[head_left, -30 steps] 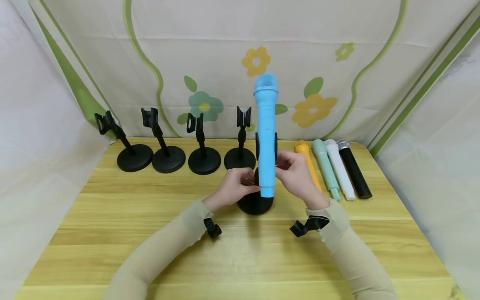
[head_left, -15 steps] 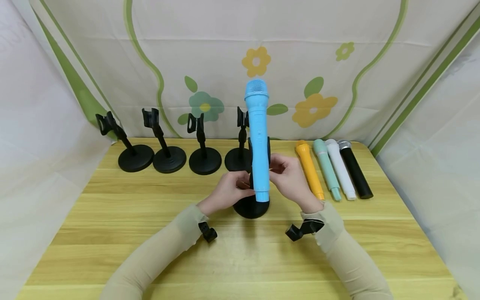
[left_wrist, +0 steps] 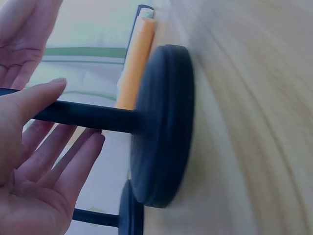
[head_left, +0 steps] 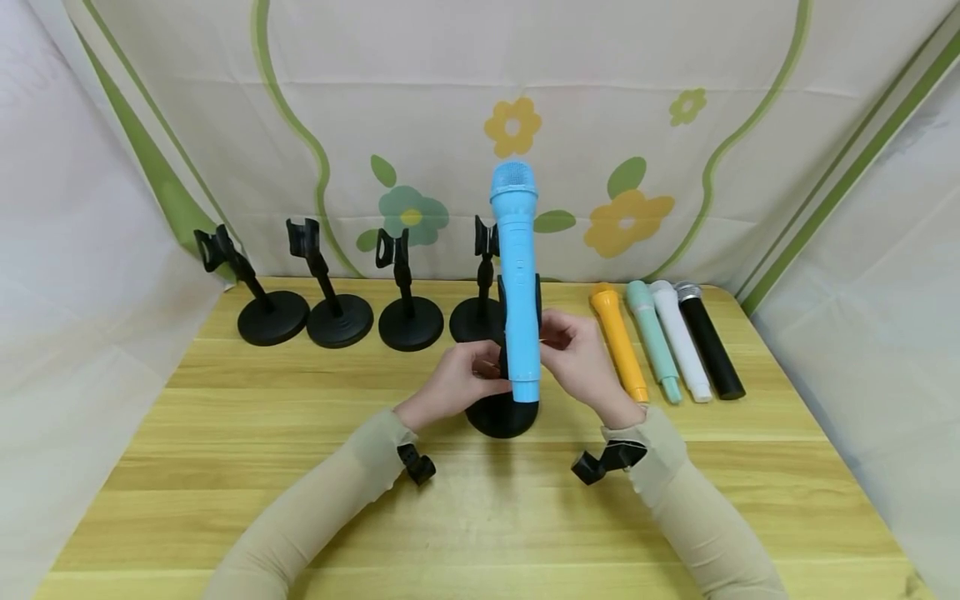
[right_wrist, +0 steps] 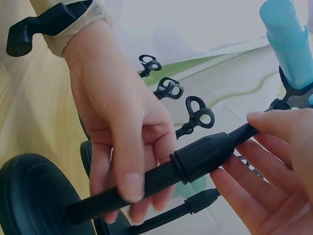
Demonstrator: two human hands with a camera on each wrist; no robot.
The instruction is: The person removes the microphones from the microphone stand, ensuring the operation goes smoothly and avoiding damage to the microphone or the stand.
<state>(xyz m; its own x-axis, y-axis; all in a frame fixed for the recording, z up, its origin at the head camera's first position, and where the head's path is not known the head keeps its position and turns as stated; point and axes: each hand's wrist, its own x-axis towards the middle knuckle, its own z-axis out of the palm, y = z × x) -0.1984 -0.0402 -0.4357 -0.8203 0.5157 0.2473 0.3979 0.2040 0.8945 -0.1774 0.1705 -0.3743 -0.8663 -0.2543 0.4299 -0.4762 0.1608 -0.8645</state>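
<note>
A light blue microphone (head_left: 519, 292) sits in the clip of a black desktop microphone stand (head_left: 501, 422), its mesh head up and tilted away from me. My left hand (head_left: 450, 383) grips the stand's lower pole, thumb on one side and fingers on the other. Higher up, just below the clip, my right hand (head_left: 579, 357) pinches the thin upper pole (right_wrist: 243, 133) between thumb and fingers. The thicker collar (right_wrist: 203, 155) lies between the two hands in the right wrist view. From the head, the microphone hides much of the pole.
Several black microphone stands with bare clips line the back left, including one (head_left: 410, 323) behind my left hand. At the right lie an orange microphone (head_left: 619, 342), a mint green one (head_left: 653, 337), a white one (head_left: 682, 342) and a black one (head_left: 712, 346). A patterned curtain (head_left: 585, 50) backs the table.
Over the first half second, both hands shifted the stand and blue microphone slightly left and nearer to me. Since then they have stayed almost still.
</note>
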